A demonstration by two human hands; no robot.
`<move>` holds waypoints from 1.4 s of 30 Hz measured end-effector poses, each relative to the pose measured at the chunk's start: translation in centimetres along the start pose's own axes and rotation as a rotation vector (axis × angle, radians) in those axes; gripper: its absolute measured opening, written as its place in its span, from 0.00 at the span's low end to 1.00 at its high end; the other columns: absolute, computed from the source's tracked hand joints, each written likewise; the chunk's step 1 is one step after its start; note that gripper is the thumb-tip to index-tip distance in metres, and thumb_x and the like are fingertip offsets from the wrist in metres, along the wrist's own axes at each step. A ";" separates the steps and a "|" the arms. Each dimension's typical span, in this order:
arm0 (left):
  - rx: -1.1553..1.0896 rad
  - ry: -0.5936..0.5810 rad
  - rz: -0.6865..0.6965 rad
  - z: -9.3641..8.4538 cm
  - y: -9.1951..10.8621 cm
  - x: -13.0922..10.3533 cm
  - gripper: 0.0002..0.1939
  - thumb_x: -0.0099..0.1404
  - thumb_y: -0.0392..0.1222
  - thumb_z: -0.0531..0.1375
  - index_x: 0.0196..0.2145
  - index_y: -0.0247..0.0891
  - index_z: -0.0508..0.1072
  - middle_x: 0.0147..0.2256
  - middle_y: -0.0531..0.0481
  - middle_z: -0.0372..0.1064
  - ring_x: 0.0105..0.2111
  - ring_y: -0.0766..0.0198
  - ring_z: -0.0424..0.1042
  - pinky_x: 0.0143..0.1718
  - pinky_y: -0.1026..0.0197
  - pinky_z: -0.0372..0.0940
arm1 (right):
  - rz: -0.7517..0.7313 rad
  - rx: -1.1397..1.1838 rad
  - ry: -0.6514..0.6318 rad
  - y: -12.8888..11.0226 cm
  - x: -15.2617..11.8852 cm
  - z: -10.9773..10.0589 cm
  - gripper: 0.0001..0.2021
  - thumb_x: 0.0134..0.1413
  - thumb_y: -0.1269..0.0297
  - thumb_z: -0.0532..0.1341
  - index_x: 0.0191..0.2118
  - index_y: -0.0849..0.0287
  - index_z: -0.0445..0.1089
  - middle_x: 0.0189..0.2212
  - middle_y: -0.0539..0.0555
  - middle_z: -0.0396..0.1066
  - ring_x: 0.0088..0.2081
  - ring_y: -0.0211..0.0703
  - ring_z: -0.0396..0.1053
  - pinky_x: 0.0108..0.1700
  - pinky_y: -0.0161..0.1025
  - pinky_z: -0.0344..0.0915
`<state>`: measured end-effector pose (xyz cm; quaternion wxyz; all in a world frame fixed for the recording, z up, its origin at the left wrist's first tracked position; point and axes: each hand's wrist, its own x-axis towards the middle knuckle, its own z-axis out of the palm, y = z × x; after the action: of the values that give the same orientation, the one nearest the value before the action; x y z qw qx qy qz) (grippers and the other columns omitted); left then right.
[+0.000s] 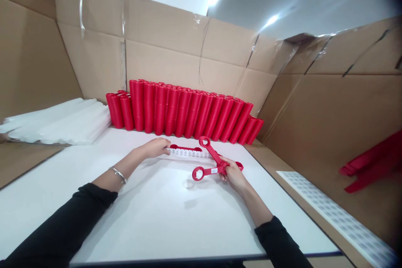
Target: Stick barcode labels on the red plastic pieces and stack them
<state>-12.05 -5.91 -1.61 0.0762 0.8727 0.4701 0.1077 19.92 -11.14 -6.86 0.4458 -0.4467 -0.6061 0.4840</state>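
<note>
At the centre of the frame, our left hand (pixel 161 147) is closed in a narrow pinch on the end of a white strip with a notched edge (pixel 188 153). Our right hand (pixel 231 172) is closed around the red plastic piece with ring-shaped ends (pixel 216 158), whose arms spread out towards the left and right. A small white label (pixel 214 171) sits on its lower left arm. The strip stretches between our hands, and a flat red bar (pixel 186 148) shows just behind it; we cannot tell whether they touch.

Below is the white tabletop (pixel 150 217). Beyond our hands, upper centre, tall red ribbed columns (pixel 172 111) stand in a long row before the brown cardboard wall (pixel 176 56). A pile of translucent white sleeves (pixel 63 121) lies at the left, a white sheet with grey rectangles (pixel 336 215) at the lower right, and blurred red pieces (pixel 373 163) show at the right edge.
</note>
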 end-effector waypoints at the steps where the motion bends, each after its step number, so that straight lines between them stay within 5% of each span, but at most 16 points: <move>1: -0.003 -0.008 -0.005 0.0 -0.2 -0.2 0.07 0.55 0.43 0.55 0.25 0.38 0.65 0.28 0.52 0.65 0.29 0.64 0.64 0.28 0.65 0.54 | 0.001 0.000 0.002 0.1 0.0 -0.1 0.30 0.33 0.71 0.47 0.49 0.67 0.64 0.10 0.44 0.58 0.12 0.33 0.53 0.14 0.29 0.46; 6: 0.068 -0.022 -0.104 -0.4 -1.7 -2.1 0.08 0.51 0.44 0.58 0.27 0.39 0.65 0.30 0.52 0.67 0.30 0.62 0.65 0.28 0.64 0.53 | 0.013 -0.013 0.015 0.0 0.0 -0.1 0.29 0.33 0.71 0.47 0.48 0.67 0.65 0.11 0.44 0.58 0.12 0.33 0.54 0.14 0.29 0.47; 11: 0.036 -0.013 -0.054 -0.9 -1.6 -3.6 0.07 0.56 0.43 0.53 0.25 0.38 0.65 0.27 0.51 0.67 0.29 0.62 0.64 0.29 0.64 0.53 | 0.002 -0.026 -0.022 -0.2 -0.1 0.2 0.27 0.34 0.71 0.47 0.45 0.68 0.66 0.10 0.44 0.58 0.12 0.33 0.53 0.15 0.30 0.48; 21: 0.000 -0.046 -0.148 -1.1 -4.6 -5.0 0.07 0.50 0.44 0.57 0.25 0.39 0.66 0.26 0.53 0.65 0.26 0.65 0.62 0.27 0.64 0.52 | 0.032 0.003 -0.004 0.1 0.0 -0.1 0.29 0.32 0.71 0.47 0.47 0.67 0.64 0.10 0.44 0.58 0.12 0.33 0.53 0.14 0.29 0.46; 42: -0.160 -0.075 -0.200 -2.4 -6.2 -6.6 0.10 0.52 0.45 0.53 0.24 0.37 0.68 0.25 0.52 0.66 0.25 0.65 0.62 0.27 0.65 0.55 | 0.050 0.012 0.051 -0.8 -0.2 0.0 0.32 0.31 0.70 0.48 0.50 0.69 0.64 0.11 0.45 0.57 0.12 0.32 0.52 0.14 0.30 0.44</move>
<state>-21.16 -7.96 -1.49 0.1734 0.8161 0.5413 0.1041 19.84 -11.49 -6.06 0.4516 -0.4712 -0.5802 0.4872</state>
